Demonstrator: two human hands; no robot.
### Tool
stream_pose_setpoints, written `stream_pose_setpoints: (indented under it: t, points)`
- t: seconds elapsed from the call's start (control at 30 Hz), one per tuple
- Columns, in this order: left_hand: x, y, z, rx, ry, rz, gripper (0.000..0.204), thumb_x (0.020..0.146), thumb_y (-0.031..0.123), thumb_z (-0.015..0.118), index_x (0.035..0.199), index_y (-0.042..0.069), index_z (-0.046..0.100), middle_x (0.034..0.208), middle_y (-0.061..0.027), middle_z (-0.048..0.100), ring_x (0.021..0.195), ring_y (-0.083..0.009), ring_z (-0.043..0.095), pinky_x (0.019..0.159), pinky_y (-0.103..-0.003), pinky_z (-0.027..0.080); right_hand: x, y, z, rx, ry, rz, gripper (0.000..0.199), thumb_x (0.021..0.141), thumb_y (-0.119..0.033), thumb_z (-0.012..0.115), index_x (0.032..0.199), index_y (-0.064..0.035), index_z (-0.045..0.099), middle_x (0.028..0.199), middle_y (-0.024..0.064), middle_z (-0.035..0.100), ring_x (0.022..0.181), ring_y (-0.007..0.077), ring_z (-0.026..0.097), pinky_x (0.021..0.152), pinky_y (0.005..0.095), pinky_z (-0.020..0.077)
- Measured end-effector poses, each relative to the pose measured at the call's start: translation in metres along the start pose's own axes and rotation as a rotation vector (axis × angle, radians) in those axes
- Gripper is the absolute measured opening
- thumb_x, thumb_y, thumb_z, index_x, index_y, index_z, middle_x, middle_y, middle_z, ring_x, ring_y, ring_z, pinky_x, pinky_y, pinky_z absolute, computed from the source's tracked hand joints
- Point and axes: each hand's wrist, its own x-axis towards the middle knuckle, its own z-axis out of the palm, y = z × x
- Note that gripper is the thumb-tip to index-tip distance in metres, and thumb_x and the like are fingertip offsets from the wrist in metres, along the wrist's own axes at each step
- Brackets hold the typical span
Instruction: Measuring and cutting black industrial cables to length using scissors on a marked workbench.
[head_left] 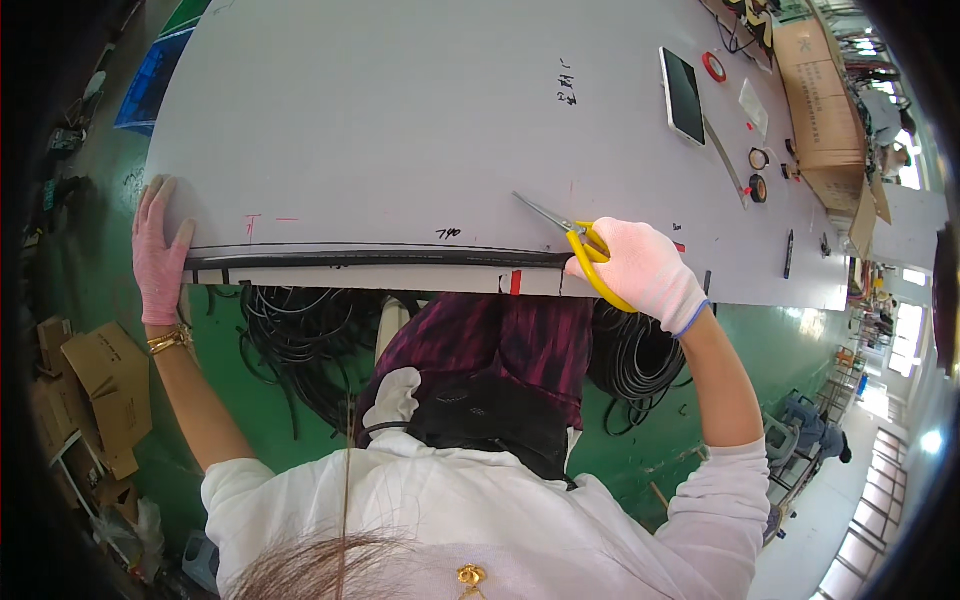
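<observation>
A long black cable or tube [400, 259] lies nearly straight along the near edge of the grey-white table [400, 130]. At its left end my left hand [158, 250], in a pinkish glove, rests over the table's corner with fingers stretched and thumb apart. My right hand [645, 270], gloved too, is closed around yellow-handled scissors [590, 262], whose slim blades point up and left. The tube's right end reaches the fingers of this hand; whether they also pinch it is hidden.
A tablet [683, 97], a red tape roll [713, 67], black tape [758, 189] and a marker [789, 254] lie to the right, near a cardboard box [815, 110]. Coiled black cables [300, 335] hang below the near edge. A blue bin [155, 85] stands far left.
</observation>
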Motion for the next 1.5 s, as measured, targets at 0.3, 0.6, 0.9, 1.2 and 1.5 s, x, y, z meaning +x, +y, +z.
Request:
stream_pose_setpoints:
  t: [0.3,0.6,0.9,1.2,1.5]
  points:
    - [-0.002,0.001,-0.003,0.114,0.023,0.037,0.053,0.092,0.012,0.059,0.145,0.009,0.053,0.152,-0.0108,0.049,0.143,-0.0299,0.042,0.119,-0.042,0.031,0.001,-0.008,-0.001,-0.082,-0.011,0.022,0.051,0.090,-0.049,0.072,0.104,-0.0004,0.064,0.086,0.0198,0.072,0.085,0.0389,0.070,0.077,0.0437,0.0557]
    - [-0.009,0.324,0.049,-0.353,-0.132,0.302,0.041,0.070,0.017,0.075,0.111,0.016,0.069,0.114,-0.0058,0.060,0.113,-0.0281,0.055,0.103,-0.045,0.040,0.009,0.005,-0.001,-0.071,-0.033,-0.036,0.046,0.091,-0.046,0.069,0.101,-0.0010,0.066,0.092,0.0201,0.072,0.089,0.0393,0.070,0.079,0.0449,0.0560]
    - [-0.012,0.388,0.074,-0.340,-0.147,0.286,0.038,0.066,0.023,0.079,0.102,0.015,0.070,0.103,-0.0036,0.063,0.102,-0.0291,0.058,0.092,-0.045,0.043,0.006,0.002,-0.009,-0.028,-0.087,-0.059,0.036,0.091,-0.035,0.062,0.100,-0.0004,0.068,0.092,0.0224,0.072,0.089,0.0399,0.070,0.079,0.0454,0.0568]
    - [-0.011,0.391,0.079,-0.280,-0.128,0.275,0.029,0.069,0.023,0.075,0.095,0.012,0.069,0.100,-0.0043,0.063,0.099,-0.0278,0.058,0.089,-0.044,0.044,0.007,0.010,-0.002,-0.003,-0.011,-0.131,0.038,0.091,-0.037,0.061,0.098,-0.0002,0.068,0.088,0.0217,0.072,0.087,0.0396,0.070,0.078,0.0447,0.0571]
    - [0.005,0.386,0.070,-0.245,-0.198,0.417,0.027,0.076,0.033,0.077,0.090,0.011,0.071,0.091,-0.0073,0.065,0.090,-0.0298,0.062,0.082,-0.042,0.048,-0.009,0.029,0.015,0.197,0.187,-0.243,0.028,0.093,-0.029,0.063,0.097,-0.0015,0.063,0.086,0.0239,0.069,0.086,0.0432,0.067,0.074,0.0471,0.0546]
